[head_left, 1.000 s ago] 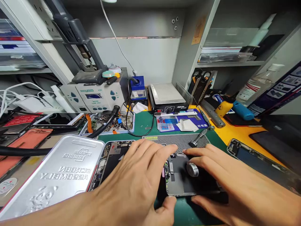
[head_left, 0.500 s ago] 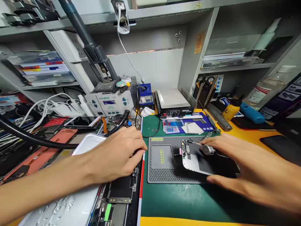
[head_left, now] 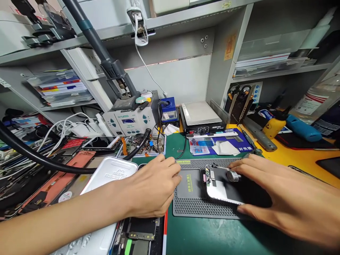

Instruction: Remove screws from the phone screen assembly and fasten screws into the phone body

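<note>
The left forearm came in from about 8 o'clock, bare, crossing over a silver tin lid (head_left: pixel 106 177) embossed with lettering. The left hand (head_left: pixel 152 189) lay knuckles-up with its fingers curled downward over the top end of an opened phone body (head_left: pixel 140 230); the curl hid the fingertips, so I could not tell whether they pinched anything or only rested there. The phone's upper part was covered by the hand and its lower part ran out of the bottom edge of the view.

Just to the 3 o'clock side of that hand lay a grey dotted work mat (head_left: pixel 196 209) on the green surface (head_left: pixel 209 237), with a dark square patch near its left end. On the mat rested a detached screen panel (head_left: pixel 225 187), back side up and tilted slightly, with small connectors along its left edge.

The right hand (head_left: pixel 268 191) reached in from 4 o'clock, palm down and spread flat over the right half of the panel. Its fingers were extended wide, the thumb lying along the panel's near edge and the index finger stretched along the far edge beside a small round metal part (head_left: pixel 231 175). Whether the fingertip touched that part was hard to make out. The panel's right end was hidden under the palm, and the forearm was cut off at the lower right corner.
</note>
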Demonstrator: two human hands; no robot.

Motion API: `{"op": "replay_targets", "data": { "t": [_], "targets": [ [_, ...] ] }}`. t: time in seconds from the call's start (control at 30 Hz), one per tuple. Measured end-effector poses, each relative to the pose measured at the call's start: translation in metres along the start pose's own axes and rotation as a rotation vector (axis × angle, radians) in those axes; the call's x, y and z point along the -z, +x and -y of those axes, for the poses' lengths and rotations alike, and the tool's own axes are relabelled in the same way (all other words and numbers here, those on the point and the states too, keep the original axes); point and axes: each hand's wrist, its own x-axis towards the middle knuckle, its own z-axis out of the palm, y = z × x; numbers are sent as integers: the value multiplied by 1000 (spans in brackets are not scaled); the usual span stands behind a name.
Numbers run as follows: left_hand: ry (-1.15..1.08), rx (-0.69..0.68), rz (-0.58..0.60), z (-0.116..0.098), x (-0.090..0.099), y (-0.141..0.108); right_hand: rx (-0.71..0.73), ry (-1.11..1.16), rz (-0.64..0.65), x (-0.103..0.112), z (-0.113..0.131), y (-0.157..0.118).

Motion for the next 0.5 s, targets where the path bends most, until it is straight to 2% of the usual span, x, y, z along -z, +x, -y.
{"op": "replay_targets", "data": {
  "t": [0.13,0.27,0.43,0.5],
  "targets": [
    [-164,129,-39,9,3,10,-1,-12,-25,-2,-4,-4],
    [-240,250,-74,21,4,18,-55,34,15,-1,-4,-1],
    [-130,176,-5,15,9,24,-94,53,59,4,3,4],
    [-50,142,34,4,13,29,-98,74,-27,6,6,5]
  ]
}}
